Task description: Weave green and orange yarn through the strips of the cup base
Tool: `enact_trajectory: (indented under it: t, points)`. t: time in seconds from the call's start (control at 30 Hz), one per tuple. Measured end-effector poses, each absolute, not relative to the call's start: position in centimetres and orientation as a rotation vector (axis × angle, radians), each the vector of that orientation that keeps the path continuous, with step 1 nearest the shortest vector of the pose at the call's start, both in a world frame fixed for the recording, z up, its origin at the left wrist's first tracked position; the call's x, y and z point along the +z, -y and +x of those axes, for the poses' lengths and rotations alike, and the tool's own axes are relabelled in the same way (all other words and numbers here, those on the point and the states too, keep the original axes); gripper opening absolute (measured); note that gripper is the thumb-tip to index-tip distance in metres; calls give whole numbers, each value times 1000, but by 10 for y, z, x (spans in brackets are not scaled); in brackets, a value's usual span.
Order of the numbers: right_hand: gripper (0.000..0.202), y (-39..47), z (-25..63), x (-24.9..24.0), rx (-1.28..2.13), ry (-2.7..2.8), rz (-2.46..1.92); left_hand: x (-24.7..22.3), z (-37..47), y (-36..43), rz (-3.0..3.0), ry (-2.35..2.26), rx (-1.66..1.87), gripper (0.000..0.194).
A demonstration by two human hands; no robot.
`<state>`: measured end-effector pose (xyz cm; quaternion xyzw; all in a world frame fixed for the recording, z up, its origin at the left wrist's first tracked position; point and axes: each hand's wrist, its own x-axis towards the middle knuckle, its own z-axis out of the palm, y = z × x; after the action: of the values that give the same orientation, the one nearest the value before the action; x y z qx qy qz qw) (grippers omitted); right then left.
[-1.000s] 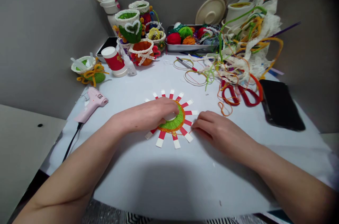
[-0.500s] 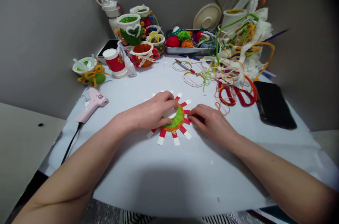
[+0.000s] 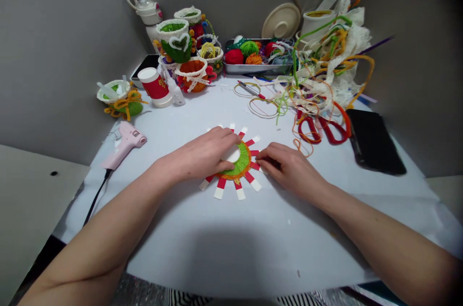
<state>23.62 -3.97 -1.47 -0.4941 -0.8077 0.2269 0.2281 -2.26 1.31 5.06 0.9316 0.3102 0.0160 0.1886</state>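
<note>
A paper cup cut into red and white strips lies splayed flat like a sun on the table. Green yarn is wound in a ring about its white round base, with orange yarn along the outer edge. My left hand rests over the left side of the cup, thumb and fingers apart and holding it down; it covers several strips. At the right-hand strips, my right hand is closed in a pinch. What lies between its fingertips is too small to make out.
A pink glue gun lies left, near a red-and-white paper cup and yarn-covered baskets. Behind is a metal tray of yarn balls. Red-handled scissors, a black phone and tangled yarn and lace lie right.
The fingers of my left hand have settled lower and flatter on the cup, showing more of its white base. My right hand keeps nearly the same pinch and place.
</note>
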Motion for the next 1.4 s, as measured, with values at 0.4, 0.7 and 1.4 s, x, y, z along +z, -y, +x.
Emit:
enact_trajectory:
  t: [0.4, 0.7, 1.4]
  points:
    - [15, 40, 239, -8, 635, 2224, -1243, 62, -26, -12, 2626, -832, 7, 28]
    - [15, 45, 242, 5, 684, 2321, -1034, 66, -33, -13, 2543, -688, 12, 30]
    - [27, 77, 239, 21, 102, 2856, -753, 61, -33, -19, 2455, -630, -9, 25]
